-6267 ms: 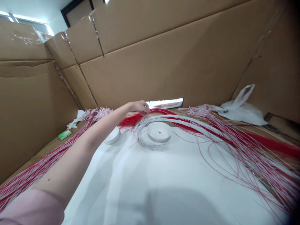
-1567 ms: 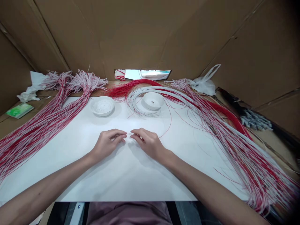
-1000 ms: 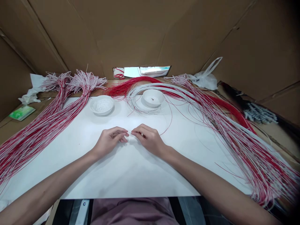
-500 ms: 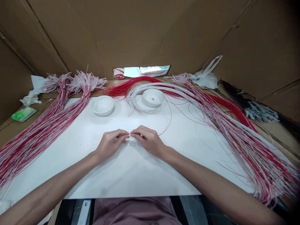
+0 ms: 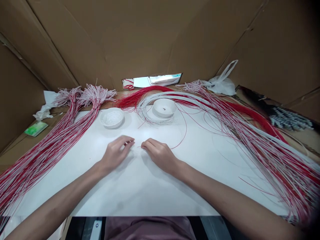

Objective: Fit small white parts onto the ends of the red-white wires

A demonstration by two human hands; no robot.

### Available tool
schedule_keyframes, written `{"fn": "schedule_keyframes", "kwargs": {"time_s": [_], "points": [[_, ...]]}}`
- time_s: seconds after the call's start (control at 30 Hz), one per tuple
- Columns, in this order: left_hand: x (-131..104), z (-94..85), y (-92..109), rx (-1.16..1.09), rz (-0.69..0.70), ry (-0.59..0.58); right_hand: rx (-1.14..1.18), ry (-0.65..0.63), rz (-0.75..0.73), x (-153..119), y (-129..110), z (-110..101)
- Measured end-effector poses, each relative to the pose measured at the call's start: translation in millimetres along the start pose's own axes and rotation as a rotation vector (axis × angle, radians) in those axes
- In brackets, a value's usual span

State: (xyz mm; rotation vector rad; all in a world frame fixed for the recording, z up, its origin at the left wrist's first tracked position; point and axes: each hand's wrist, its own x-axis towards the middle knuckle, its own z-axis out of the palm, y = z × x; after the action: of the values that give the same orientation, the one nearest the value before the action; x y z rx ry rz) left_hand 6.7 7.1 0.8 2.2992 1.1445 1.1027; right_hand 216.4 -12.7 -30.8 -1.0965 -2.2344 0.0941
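Over the middle of the white tabletop (image 5: 130, 193), my right hand (image 5: 158, 151) pinches a thin red wire (image 5: 185, 133). The wire's short tip pokes out left of the fingertips, and the rest curves away behind the hand toward the back. My left hand (image 5: 116, 151) is a small gap to the left of that tip, its thumb and fingers drawn together. Whatever it may hold is too small and blurred to name. Beyond the hands are a white bowl (image 5: 106, 125) with small whitish bits and a second white bowl (image 5: 160, 113) with a small dark piece in it.
Bundles of red and white wires lie along the left (image 5: 57, 140) and right (image 5: 250, 140) sides. A coil of white wire (image 5: 142, 106) surrounds the second bowl. Cardboard walls (image 5: 140, 36) enclose the table. A plastic bag (image 5: 222, 85) and a green packet (image 5: 36, 128) lie near the edges.
My hands have moved apart, and the left hand has come off the wire. The wire's tip now shows free beside my right fingertips. The whole view has shifted slightly.
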Motion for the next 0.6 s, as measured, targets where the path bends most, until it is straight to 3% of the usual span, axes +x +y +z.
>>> {"fn": "schedule_keyframes", "kwargs": {"time_s": [0.07,0.1,0.2,0.3,0.4,0.6], "points": [[24,-19.6,-11,0.13,-0.016,0.072,0.029,-0.011,0.068,1,1,1],[39,-30.9,-19,0.2,-0.061,0.044,0.054,-0.025,0.111,1,2,1],[83,-63.2,-48,0.325,-0.132,-0.19,0.128,-0.054,0.249,3,3,-1],[111,-80.8,-74,0.38,-0.182,-0.387,0.151,-0.044,0.325,4,5,-2],[121,-80.0,-88,0.414,-0.193,-0.532,0.147,-0.044,0.337,5,6,-2],[121,-65.4,-90,0.464,-0.162,-0.607,0.162,-0.082,0.357,4,8,-2]]}}
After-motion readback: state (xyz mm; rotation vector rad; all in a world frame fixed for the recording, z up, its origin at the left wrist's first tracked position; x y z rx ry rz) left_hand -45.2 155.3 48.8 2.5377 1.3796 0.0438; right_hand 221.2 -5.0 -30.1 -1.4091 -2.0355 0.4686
